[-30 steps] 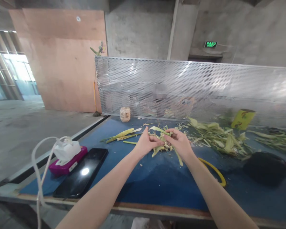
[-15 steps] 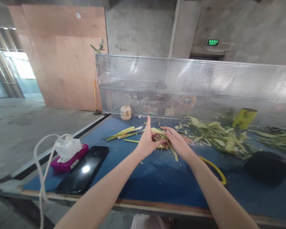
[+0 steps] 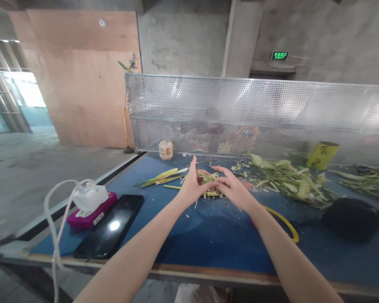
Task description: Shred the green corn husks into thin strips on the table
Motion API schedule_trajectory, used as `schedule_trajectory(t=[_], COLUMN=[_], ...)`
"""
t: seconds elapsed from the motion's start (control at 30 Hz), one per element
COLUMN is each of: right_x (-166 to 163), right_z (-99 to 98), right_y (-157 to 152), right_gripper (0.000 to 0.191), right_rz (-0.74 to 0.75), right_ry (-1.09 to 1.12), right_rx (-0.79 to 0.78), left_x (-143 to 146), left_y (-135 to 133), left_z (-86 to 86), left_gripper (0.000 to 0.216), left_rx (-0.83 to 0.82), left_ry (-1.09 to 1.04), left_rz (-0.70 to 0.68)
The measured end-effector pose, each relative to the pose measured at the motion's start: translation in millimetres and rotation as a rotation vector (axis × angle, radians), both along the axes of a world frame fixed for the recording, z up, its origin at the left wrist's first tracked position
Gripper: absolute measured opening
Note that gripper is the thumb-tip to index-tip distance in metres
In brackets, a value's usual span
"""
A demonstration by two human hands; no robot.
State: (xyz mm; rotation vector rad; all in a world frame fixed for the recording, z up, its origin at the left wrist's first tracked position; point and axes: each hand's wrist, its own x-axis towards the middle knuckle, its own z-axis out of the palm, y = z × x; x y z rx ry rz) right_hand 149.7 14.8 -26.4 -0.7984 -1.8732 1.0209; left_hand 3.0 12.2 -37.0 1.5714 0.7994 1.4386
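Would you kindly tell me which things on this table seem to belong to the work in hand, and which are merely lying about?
Seemingly in the work:
left hand and right hand
green plant piece between them
leafy pile
yellow-green stalks

Apparently just lying about:
phone
purple block with white charger
whitish jar
yellow container

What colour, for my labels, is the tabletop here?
The tabletop is blue, clearest in the head view.

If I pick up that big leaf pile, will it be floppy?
The leaf pile is probably light, since its pieces look thin. It would likely flop, as some pieces curl over others. It may also fall apart when lifted, because the pieces lie loose and no tie shows.
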Motion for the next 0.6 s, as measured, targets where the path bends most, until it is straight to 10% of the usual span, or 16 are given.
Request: schedule_trajectory(t=[0.6], right_x=[13.0], right_z=[10.1], right_y=[-0.8], right_gripper=[0.041], right_rz=[-0.107], right_ry=[-0.210], right_rx=[0.110], left_x=[-10.0], left_y=[5.6], left_z=[8.4], left_gripper=[0.101], left_rx=[-0.028], left_ry=[0.010], left_rz=[0.085])
